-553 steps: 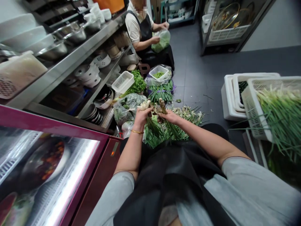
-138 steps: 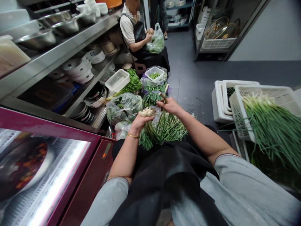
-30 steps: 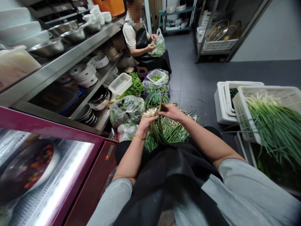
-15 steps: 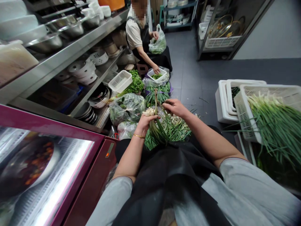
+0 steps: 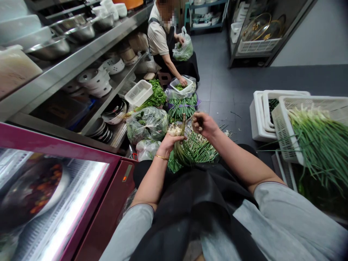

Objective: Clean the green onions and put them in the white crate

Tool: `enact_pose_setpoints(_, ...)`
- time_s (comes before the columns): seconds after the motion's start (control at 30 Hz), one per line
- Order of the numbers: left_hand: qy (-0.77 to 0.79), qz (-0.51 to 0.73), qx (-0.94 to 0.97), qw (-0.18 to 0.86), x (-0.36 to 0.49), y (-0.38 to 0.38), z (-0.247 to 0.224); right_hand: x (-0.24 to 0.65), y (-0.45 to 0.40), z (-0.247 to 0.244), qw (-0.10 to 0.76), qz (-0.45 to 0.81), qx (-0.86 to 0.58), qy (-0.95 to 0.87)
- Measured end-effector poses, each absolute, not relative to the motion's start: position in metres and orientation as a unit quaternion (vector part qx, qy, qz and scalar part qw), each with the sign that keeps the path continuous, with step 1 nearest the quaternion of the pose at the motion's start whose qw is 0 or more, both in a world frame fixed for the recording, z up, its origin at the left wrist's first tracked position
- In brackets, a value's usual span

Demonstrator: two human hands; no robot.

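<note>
A bunch of green onions is held in my left hand, its pale root ends up and its green leaves hanging down over my lap. My right hand is a little to the right of the bunch and apart from it, with its fingers curled in. What those curled fingers hold, if anything, is too small to make out. Below and behind both hands lies a loose pile of green onions with pale scraps among them.
Bagged greens and a white basket lie left of the pile. Ahead, a seated person reaches into a small white basket. A crate of green onions stands right; a steel shelf and fridge stand left.
My right hand has moved slightly right, away from the bunch, and its fingers have curled in. The bunch in my left hand has shifted a little to the right.
</note>
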State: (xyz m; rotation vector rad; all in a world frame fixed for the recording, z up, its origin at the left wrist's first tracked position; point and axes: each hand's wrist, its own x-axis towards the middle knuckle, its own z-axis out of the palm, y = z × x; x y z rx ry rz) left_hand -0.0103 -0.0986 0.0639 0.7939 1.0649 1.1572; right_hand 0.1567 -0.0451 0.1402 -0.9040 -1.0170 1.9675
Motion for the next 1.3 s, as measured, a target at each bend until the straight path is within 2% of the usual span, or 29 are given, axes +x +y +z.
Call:
enact_pose_setpoints(0.13,0.475,0.495,0.350,0.638,-0.013,-0.098,0.055,0.189,-0.030,0.185,0.479,0.705,-0.316,-0.417)
enact_pose_setpoints(0.2,0.475,0.494,0.354,0.636,-0.014,-0.097,0.053,0.204,-0.022,0.190,0.525,0.650,-0.315,-0.451)
enact_pose_setpoints(0.23,0.475,0.493,0.356,0.636,-0.014,-0.096,0.052,0.209,-0.018,0.186,0.505,0.618,-0.345,-0.494)
enact_pose_setpoints(0.37,0.479,0.488,0.359,0.636,-0.011,-0.094,0.055,0.209,-0.014,0.142,0.270,0.461,-0.509,-0.675)
enact_pose_setpoints(0.4,0.481,0.486,0.361,0.634,-0.010,-0.094,0.056,0.205,-0.015,0.130,0.240,0.427,-0.518,-0.701)
enact_pose_setpoints(0.53,0.488,0.486,0.380,0.617,-0.005,-0.093,0.057,0.176,-0.027,0.111,0.238,0.334,-0.466,-0.784)
enact_pose_setpoints(0.7,0.497,0.465,0.399,0.614,-0.007,-0.096,0.057,0.169,-0.027,0.131,0.289,0.237,-0.465,-0.802)
enact_pose_setpoints(0.93,0.462,0.451,0.424,0.635,-0.006,-0.096,0.073,0.190,-0.020,0.131,0.465,0.414,-0.448,-0.642)
enact_pose_setpoints(1.1,0.475,0.429,0.436,0.632,-0.012,-0.097,0.070,0.219,0.009,0.137,0.596,0.396,-0.490,-0.498)
enact_pose_setpoints(1.13,0.476,0.430,0.434,0.632,-0.013,-0.098,0.068,0.227,0.014,0.136,0.589,0.387,-0.495,-0.508)
enact_pose_setpoints(1.17,0.475,0.434,0.431,0.633,-0.014,-0.099,0.066,0.234,0.017,0.132,0.545,0.380,-0.506,-0.550)
enact_pose_setpoints(1.3,0.472,0.451,0.408,0.639,-0.016,-0.100,0.064,0.239,0.010,0.097,0.227,0.303,-0.558,-0.739)
